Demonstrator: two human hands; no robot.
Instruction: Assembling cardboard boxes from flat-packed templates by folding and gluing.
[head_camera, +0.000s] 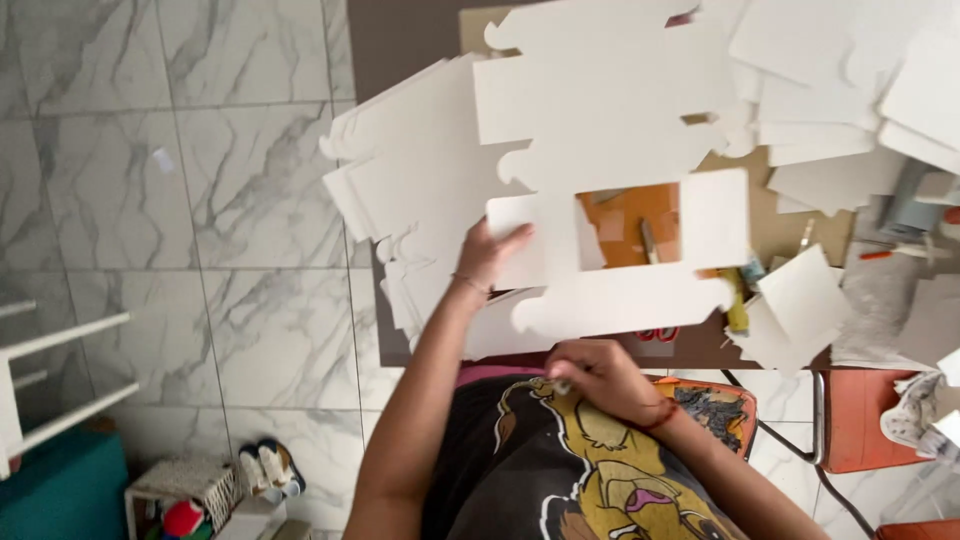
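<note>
Marble-patterned floor tiles (200, 200), white with grey veins, fill the left half of the head view. To the right stands a brown table (400, 40), heaped with flat white die-cut cardboard sheets (420, 170) that overlap and hang past its left edge. Uppermost lies one large white cardboard blank with a square window (600, 100) cut out of it; through the window an orange surface shows. More loose white pieces (850, 100) crowd the table's far right corner. Below them, at the right edge, sits an orange chair seat (860, 420). At the lower left are a teal block (60, 490), a white rail frame (40, 380), a small white basket (185, 480) and a pair of white shoes (272, 465) on the floor.

The person wears a black shirt with a yellow cartoon print (590, 470). The left hand (490, 255) reaches up from below and lies spread and flat on the windowed blank, just left of the cut-out, pressing it rather than gripping it. The right hand (600, 380) is curled close to the chest below the table edge, a red thread at its wrist; its fingers pinch something small and pale, too small to identify.
</note>
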